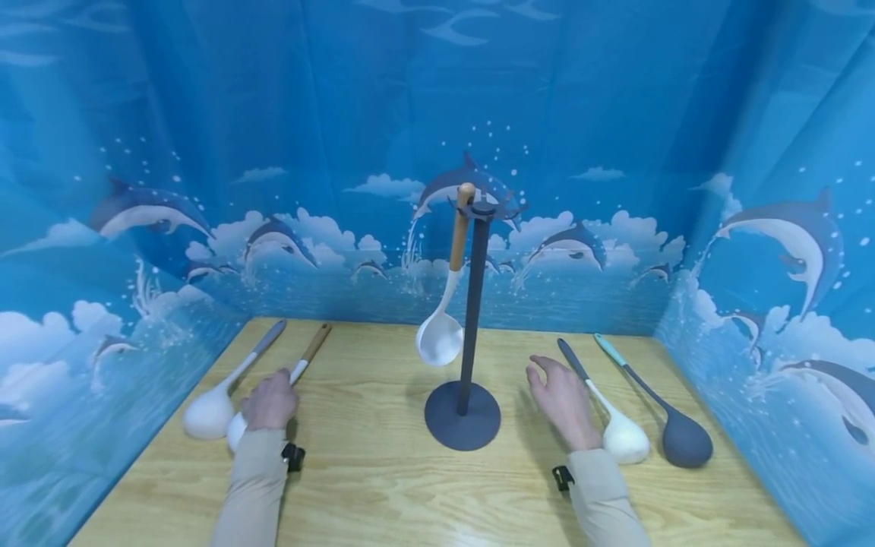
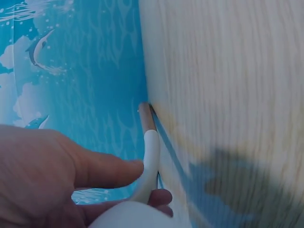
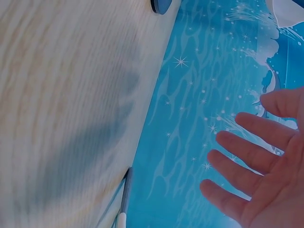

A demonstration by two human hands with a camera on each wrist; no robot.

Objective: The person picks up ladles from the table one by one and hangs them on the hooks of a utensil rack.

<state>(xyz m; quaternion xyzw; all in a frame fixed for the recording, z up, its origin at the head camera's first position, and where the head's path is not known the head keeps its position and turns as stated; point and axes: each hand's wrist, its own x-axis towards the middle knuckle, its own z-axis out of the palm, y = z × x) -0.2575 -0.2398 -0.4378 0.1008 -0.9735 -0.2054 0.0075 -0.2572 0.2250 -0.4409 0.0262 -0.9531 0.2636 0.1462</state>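
Observation:
My left hand [image 1: 271, 400] is over a white ladle [image 2: 152, 152] with a wooden handle end. The thumb [image 2: 114, 170] lies at one side of its white neck and fingertips [image 2: 160, 197] show on the other, so the hand pinches it. Partly hidden under that hand is the bowl [image 1: 236, 431]. My right hand [image 1: 563, 396] hovers above the table, fingers spread and holding nothing, left of a white ladle [image 1: 623, 437] with a dark grey handle. Between the hands, another wooden-handled white ladle [image 1: 440, 336] hangs from a black stand [image 1: 476, 304].
At the far left lies a white ladle [image 1: 208, 412] with a grey handle. A black ladle [image 1: 686, 439] with a mint handle end lies at the far right. The stand's round base [image 1: 447, 433] rests mid-table. Blue dolphin-print curtains [image 1: 383, 91] surround the wooden table [image 1: 383, 486].

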